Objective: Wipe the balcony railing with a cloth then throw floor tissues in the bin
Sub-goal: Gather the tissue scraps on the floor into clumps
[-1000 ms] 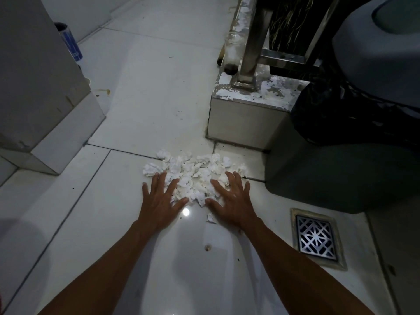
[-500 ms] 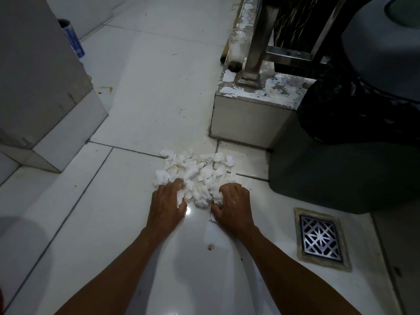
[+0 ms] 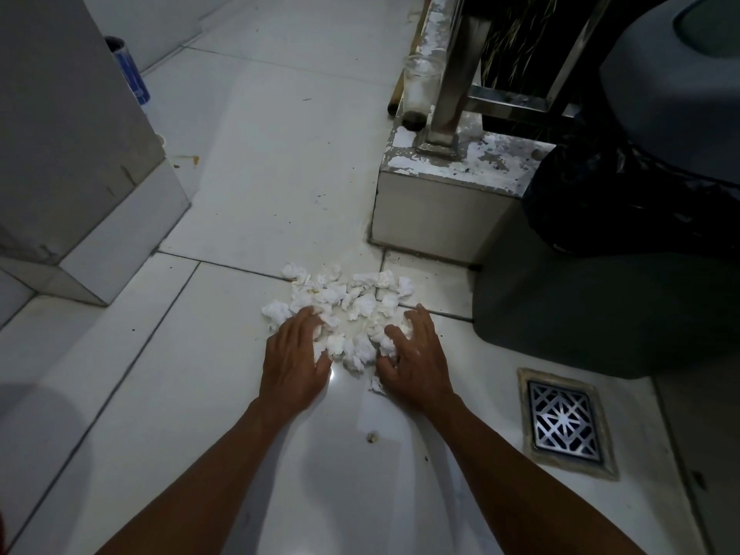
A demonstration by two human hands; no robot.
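Observation:
A heap of several crumpled white tissue pieces (image 3: 352, 298) lies on the white floor tiles. My left hand (image 3: 294, 354) rests on the heap's near left side, fingers curled over some pieces. On the near right side my right hand (image 3: 414, 358) does the same, fingers bent into the tissues. Neither hand has lifted anything off the floor. The dark grey bin (image 3: 592, 306) with a black bag liner (image 3: 624, 202) stands to the right. The metal railing post (image 3: 452, 74) rises from a chipped concrete kerb (image 3: 440, 210) behind the heap.
A metal floor drain grate (image 3: 560, 422) sits in the floor at the right. A grey pillar base (image 3: 80, 218) stands at the left, with a blue can (image 3: 128, 70) behind it. A clear bottle (image 3: 418, 86) leans by the railing post. A small crumb (image 3: 372, 437) lies between my forearms.
My hands went from flat with spread fingers to curled, and have raked the tissues into a tighter heap. The view has shifted slightly.

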